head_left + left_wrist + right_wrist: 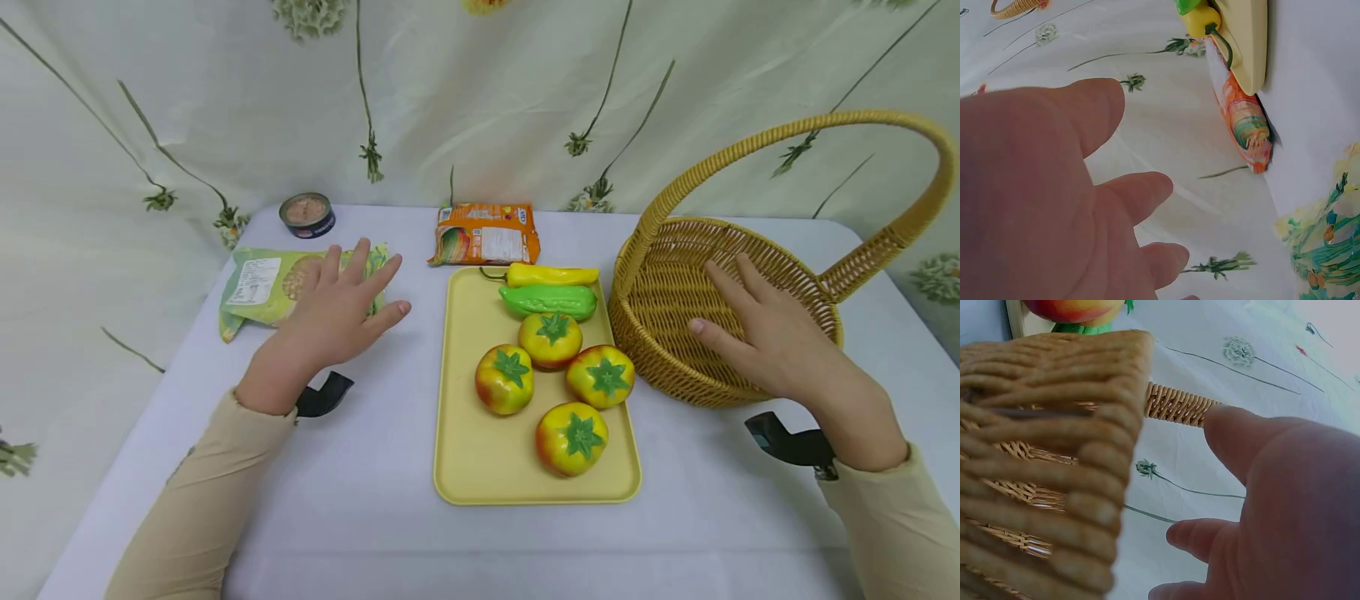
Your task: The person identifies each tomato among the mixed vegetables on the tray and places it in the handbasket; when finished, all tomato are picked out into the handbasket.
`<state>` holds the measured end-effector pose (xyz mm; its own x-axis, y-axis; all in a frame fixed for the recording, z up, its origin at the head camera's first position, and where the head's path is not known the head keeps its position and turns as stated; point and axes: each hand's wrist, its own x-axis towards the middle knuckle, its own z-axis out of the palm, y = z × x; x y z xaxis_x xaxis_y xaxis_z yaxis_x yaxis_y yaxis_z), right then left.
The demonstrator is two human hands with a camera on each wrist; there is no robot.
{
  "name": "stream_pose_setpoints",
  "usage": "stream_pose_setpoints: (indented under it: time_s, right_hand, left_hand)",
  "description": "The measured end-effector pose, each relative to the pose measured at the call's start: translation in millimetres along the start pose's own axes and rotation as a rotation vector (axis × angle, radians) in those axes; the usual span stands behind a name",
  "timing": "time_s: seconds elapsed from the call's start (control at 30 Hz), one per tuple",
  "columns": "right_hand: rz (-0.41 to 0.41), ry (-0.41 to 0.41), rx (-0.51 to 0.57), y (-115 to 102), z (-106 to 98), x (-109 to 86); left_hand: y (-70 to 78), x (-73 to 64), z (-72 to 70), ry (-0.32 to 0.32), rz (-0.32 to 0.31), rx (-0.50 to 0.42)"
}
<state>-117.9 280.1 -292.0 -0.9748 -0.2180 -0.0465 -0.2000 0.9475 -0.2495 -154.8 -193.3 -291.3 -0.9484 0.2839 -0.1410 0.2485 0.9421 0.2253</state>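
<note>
My left hand (330,304) is held with fingers spread over a green and yellow plastic bag (258,292) with a white label; it grips nothing. In the left wrist view, part of the bag (1329,237) shows at the lower right, apart from the fingers. My right hand (772,346) hovers over the wicker basket (667,371), fingers extended and nothing in them. The right wrist view has the basket's woven side (1041,481) close up at left, with the thumb near the handle (1179,406) in the picture; whether they touch cannot be told.
Between the hands lies a yellow tray (480,467) holding several yellow-red persimmon-like fruits (572,439), a green bumpy vegetable (547,300) and a yellow pepper (558,276). Behind it sits an orange packet (486,235). A small round can (307,217) stands at the back left.
</note>
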Motion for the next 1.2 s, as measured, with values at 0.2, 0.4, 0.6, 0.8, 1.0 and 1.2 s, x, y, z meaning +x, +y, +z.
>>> stream_pose_setpoints:
  time_s: [0.2,0.4,0.6,0.8,1.0,1.2]
  right_hand:
    - [-0.027,-0.014,0.043,-3,-1,-1.3]
    - [-0.074,-0.048,0.12,-8,-2,-4.4]
    - [-0.122,-0.043,0.147,-18,-1,-11.7]
    - [-0.181,-0.041,0.153,-28,0,-17.2]
    - [-0.236,-0.016,0.135,-38,1,-21.8]
    - [-0.317,0.028,0.155,-50,4,-25.5]
  left_hand:
    - [6.6,1.9,7.8,-0.019,0.038,-0.002]
    - [14.2,4.9,20.8,-0.071,0.062,0.007]
    - [16.5,8.1,32.6,-0.09,0.102,0.008]
    - [17.4,10.0,41.0,-0.101,0.134,-0.002]
    - [15.8,12.7,48.6,-0.109,0.175,-0.024]
    - [14.0,15.1,55.8,-0.106,0.229,-0.034]
